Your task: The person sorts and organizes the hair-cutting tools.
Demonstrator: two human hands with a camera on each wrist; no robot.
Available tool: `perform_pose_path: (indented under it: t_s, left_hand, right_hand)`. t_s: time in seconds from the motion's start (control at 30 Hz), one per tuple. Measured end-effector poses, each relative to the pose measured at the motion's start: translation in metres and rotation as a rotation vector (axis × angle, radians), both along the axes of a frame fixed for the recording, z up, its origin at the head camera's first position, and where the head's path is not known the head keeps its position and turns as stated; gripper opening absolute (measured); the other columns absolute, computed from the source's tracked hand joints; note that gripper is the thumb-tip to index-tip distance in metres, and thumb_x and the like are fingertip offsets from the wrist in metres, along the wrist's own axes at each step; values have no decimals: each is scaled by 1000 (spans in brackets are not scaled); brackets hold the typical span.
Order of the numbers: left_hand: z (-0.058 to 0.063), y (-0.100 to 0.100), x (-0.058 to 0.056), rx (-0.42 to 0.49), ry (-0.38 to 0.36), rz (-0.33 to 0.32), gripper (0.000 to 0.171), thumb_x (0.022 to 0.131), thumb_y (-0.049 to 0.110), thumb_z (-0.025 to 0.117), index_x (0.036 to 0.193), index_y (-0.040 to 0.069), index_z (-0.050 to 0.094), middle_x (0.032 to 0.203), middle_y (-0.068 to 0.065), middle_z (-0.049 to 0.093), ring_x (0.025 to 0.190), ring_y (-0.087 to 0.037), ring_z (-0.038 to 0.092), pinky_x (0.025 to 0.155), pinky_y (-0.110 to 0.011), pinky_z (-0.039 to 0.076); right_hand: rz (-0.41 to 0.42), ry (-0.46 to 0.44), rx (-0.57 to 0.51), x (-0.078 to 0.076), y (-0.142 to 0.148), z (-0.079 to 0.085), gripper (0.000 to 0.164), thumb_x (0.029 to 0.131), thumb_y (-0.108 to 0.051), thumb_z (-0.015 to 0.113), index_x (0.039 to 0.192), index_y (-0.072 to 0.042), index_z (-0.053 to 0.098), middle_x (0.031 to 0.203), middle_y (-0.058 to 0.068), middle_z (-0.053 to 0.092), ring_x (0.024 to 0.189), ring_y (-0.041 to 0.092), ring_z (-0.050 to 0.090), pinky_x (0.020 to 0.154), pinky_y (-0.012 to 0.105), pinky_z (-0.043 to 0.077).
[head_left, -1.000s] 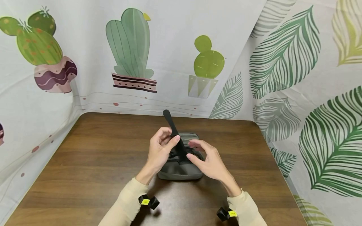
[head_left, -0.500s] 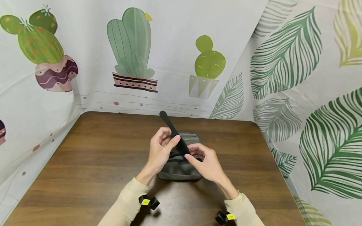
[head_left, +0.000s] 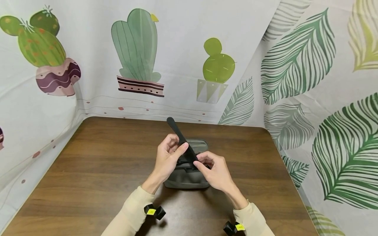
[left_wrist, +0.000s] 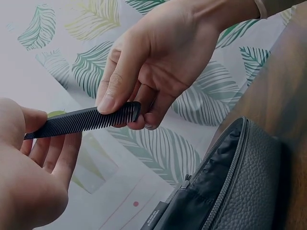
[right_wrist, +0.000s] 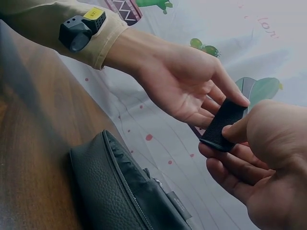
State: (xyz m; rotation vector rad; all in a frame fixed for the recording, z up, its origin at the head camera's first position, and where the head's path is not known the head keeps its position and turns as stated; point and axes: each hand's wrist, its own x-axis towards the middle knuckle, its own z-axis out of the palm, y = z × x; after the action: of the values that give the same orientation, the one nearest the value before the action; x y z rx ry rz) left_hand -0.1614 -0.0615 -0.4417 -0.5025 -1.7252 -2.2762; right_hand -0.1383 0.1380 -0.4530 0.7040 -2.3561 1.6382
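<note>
A black comb [left_wrist: 76, 120] is held in the air between both hands, its toothed side plain in the left wrist view. My left hand [head_left: 169, 159] pinches it near the middle between thumb and fingers. At its lower end my right hand [head_left: 217, 170] grips the comb, thumb on top and fingers beneath. The comb's smooth handle end slants up and away to the left in the head view. Below the hands stands a dark grey zippered pouch [head_left: 186, 180] with a pebbled surface. Its zip is open, and the hands and comb partly cover it in the head view.
The pouch rests on a brown wooden table [head_left: 118, 157]. Behind the far edge hangs a white cloth [head_left: 180, 19] printed with cacti, with leaf-patterned cloth [head_left: 283, 114] on the right. Each sleeve carries a small black camera [head_left: 159, 212] at the wrist.
My right hand has moved slightly left and taken hold of the comb's lower end. The comb's upper end has shifted a little left and down; my left hand keeps its hold.
</note>
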Motion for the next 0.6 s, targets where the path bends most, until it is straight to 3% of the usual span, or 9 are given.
perform_pose_path:
  t_s: [0.37, 0.6]
  left_hand:
    - [3, -3, 1, -57, -7, 7, 29, 94, 6, 74, 107, -11, 55, 96, -8, 65, 92, -19, 67, 82, -23, 58]
    - [3, -10, -2, -116, 14, 39, 36, 95, 3, 71, 126, -6, 56, 114, -10, 65, 112, -25, 63, 94, -25, 53]
  right_hand:
    - [5, 29, -3, 0, 1, 2, 10, 91, -13, 79, 100, -8, 76, 86, 3, 74, 78, 13, 70, 73, 29, 60]
    - [-20, 2, -22, 3, -1, 10, 9, 89, -2, 79, 97, -1, 75, 83, 12, 74, 76, 19, 70, 72, 31, 60]
